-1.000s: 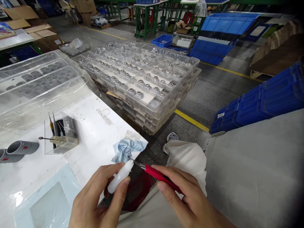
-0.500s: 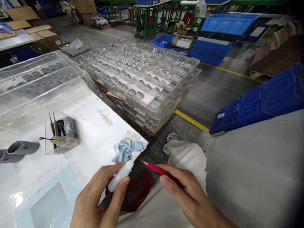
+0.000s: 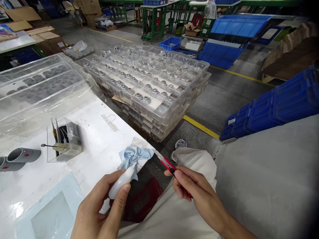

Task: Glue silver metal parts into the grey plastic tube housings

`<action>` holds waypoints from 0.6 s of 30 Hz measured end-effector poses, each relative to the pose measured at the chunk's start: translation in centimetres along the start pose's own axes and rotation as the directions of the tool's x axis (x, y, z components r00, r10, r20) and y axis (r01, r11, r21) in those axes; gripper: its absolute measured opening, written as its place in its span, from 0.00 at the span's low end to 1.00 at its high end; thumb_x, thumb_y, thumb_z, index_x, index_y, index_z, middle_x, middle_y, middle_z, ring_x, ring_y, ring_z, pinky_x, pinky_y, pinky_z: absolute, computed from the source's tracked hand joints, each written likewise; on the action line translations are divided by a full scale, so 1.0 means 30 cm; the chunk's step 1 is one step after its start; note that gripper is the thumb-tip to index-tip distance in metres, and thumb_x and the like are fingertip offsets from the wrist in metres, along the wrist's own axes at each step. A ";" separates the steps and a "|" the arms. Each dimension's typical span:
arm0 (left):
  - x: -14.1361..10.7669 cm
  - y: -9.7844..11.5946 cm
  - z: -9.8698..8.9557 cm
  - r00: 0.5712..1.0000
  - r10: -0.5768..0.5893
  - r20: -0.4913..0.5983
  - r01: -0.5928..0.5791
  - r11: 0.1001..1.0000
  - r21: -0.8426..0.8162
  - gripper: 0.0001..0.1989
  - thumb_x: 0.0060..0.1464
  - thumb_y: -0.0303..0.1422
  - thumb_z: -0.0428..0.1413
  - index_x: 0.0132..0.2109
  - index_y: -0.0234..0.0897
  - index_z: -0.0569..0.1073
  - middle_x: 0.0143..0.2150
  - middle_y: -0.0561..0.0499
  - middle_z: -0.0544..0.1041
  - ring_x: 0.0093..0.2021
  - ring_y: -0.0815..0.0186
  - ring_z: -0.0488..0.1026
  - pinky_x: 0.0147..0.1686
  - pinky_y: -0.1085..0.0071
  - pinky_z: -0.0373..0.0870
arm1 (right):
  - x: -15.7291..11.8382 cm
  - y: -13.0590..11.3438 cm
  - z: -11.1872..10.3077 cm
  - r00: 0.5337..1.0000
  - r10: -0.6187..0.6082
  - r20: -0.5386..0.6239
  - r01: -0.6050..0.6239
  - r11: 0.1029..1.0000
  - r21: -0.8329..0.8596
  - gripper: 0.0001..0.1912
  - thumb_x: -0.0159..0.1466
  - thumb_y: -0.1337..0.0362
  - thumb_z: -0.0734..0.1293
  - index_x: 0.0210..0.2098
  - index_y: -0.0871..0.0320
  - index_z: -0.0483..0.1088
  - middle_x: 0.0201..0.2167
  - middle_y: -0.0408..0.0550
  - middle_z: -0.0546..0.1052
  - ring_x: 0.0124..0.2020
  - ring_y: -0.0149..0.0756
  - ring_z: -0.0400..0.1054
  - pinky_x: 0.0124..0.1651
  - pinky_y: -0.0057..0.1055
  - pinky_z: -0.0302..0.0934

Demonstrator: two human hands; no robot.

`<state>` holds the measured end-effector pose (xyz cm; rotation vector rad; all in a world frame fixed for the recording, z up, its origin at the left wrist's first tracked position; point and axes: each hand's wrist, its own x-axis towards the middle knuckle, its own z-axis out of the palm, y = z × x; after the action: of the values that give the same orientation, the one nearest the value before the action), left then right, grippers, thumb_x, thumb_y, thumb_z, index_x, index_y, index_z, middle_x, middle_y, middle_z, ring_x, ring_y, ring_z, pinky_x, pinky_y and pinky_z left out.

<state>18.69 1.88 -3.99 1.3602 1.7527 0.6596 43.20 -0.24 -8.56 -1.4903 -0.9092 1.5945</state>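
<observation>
My left hand [image 3: 107, 199] pinches a small white squeeze bottle [image 3: 121, 183] between thumb and fingers, its narrow nozzle tilted up and to the right. In my right hand [image 3: 193, 186] is a red utility knife [image 3: 169, 167] with its blade out, pointing up and left toward the table corner. The knife and the bottle are apart. A crumpled light-blue cloth [image 3: 132, 156] lies at the corner of the white table [image 3: 99, 132], just beyond the nozzle.
On the table stand a clear holder [image 3: 64, 141] with tweezers and tools, and grey rings [image 3: 23, 155]. Clear trays [image 3: 149, 113] of metal parts are stacked past the table edge. Blue crates [image 3: 271, 103] stand at the right; a red stool [image 3: 144, 199] is below my hands.
The bottle has moved slightly left and down with my left hand. My right hand has shifted right and turned the knife, so its flat side and blade now show.
</observation>
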 end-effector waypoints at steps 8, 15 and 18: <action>0.032 0.002 0.041 0.997 0.074 0.002 -0.074 0.990 0.124 0.23 0.61 0.54 0.57 0.55 0.49 0.80 0.57 0.47 0.83 0.42 0.54 0.83 0.27 0.69 0.74 | 0.050 0.029 0.023 0.984 0.171 0.056 -0.174 0.984 0.044 0.33 0.67 0.36 0.64 0.44 0.61 0.77 0.19 0.38 0.65 0.21 0.30 0.53 0.26 0.30 0.45; 0.031 0.026 0.030 0.997 0.070 0.028 -0.074 0.978 0.195 0.24 0.62 0.55 0.54 0.55 0.48 0.81 0.47 0.49 0.86 0.26 0.62 0.78 0.19 0.71 0.69 | 0.011 0.078 -0.065 0.982 0.189 0.007 -0.189 0.982 -0.010 0.32 0.67 0.37 0.64 0.44 0.62 0.77 0.17 0.36 0.61 0.21 0.30 0.49 0.26 0.31 0.43; 0.029 0.033 0.027 0.997 0.074 0.039 -0.080 0.980 0.180 0.24 0.62 0.55 0.55 0.55 0.47 0.81 0.48 0.48 0.86 0.26 0.62 0.77 0.22 0.71 0.71 | -0.013 0.066 -0.079 0.991 0.126 -0.051 -0.126 0.992 0.002 0.28 0.71 0.40 0.62 0.45 0.60 0.77 0.18 0.36 0.61 0.22 0.31 0.50 0.29 0.32 0.46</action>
<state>19.80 2.95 -3.89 1.5604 1.7767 0.5269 45.47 -1.49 -10.30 -1.6091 -0.8014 1.6376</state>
